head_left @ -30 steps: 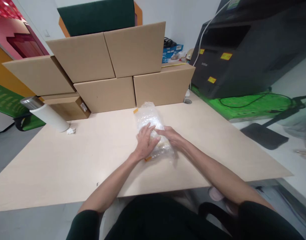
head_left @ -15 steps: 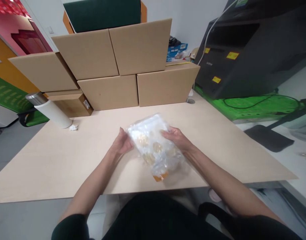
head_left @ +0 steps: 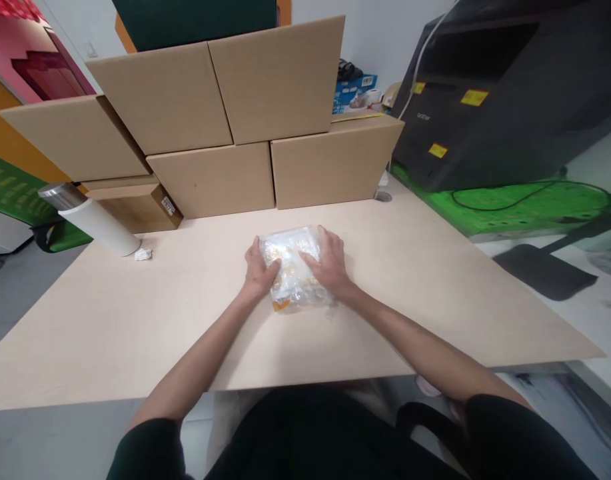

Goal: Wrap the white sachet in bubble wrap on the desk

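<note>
A clear plastic-wrapped packet (head_left: 294, 272) with gold round spots and an orange patch at its lower left corner lies on the pale wooden table (head_left: 185, 320). My left hand (head_left: 259, 268) grips its left edge, thumb on top. On the other side, my right hand (head_left: 329, 260) clasps the right edge, its thumb reaching over the upper face. The wrap looks crinkled and shiny, and what is inside shows only dimly.
Cardboard boxes (head_left: 212, 180) are stacked along the table's back edge. At the left, a white bottle (head_left: 102, 227) with a steel cap stands by a crumpled white scrap (head_left: 143, 255). A black printer (head_left: 465, 120) rests on a green surface (head_left: 525, 207) at the right, near a dark stand base (head_left: 540, 270).
The packet has moved away from my body and now lies flatter and straighter on the table. Both hands have shifted with it, and my right hand has moved along its right edge.
</note>
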Action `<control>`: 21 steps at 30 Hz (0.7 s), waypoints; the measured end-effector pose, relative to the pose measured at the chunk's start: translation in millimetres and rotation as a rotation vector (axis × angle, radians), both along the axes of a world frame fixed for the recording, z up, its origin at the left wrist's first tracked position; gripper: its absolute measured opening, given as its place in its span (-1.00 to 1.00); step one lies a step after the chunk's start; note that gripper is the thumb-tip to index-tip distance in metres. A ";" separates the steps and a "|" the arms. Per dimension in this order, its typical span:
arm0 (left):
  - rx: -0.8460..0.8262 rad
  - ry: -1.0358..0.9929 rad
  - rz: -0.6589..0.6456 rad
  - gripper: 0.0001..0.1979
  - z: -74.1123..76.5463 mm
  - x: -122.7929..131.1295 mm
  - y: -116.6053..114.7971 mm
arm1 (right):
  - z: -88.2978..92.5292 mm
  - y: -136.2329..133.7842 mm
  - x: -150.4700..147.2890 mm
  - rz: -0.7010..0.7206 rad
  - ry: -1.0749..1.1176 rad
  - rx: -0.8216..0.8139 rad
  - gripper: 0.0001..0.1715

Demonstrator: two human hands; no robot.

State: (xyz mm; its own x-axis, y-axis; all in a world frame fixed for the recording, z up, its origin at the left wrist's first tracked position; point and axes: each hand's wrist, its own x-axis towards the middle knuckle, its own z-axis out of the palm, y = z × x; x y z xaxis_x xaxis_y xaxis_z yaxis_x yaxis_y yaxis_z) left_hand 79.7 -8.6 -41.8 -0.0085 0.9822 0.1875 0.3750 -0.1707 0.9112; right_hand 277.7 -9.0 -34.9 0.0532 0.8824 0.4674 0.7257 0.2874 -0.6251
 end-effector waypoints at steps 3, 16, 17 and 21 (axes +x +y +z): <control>0.056 0.428 -0.093 -0.19 5.0 -5.9 5.1 | -1.1 4.3 4.8 0.109 -0.241 0.073 -0.40; -0.088 0.946 -0.571 0.48 32.5 -25.2 13.7 | -8.8 11.8 41.1 0.607 -0.437 -0.388 0.57; -0.086 0.950 -0.577 0.49 32.2 -24.7 13.5 | -8.9 10.1 40.6 0.602 -0.436 -0.387 0.56; -0.100 0.969 -0.572 0.48 29.4 -22.4 11.3 | -9.4 3.7 37.4 0.563 -0.441 -0.392 0.48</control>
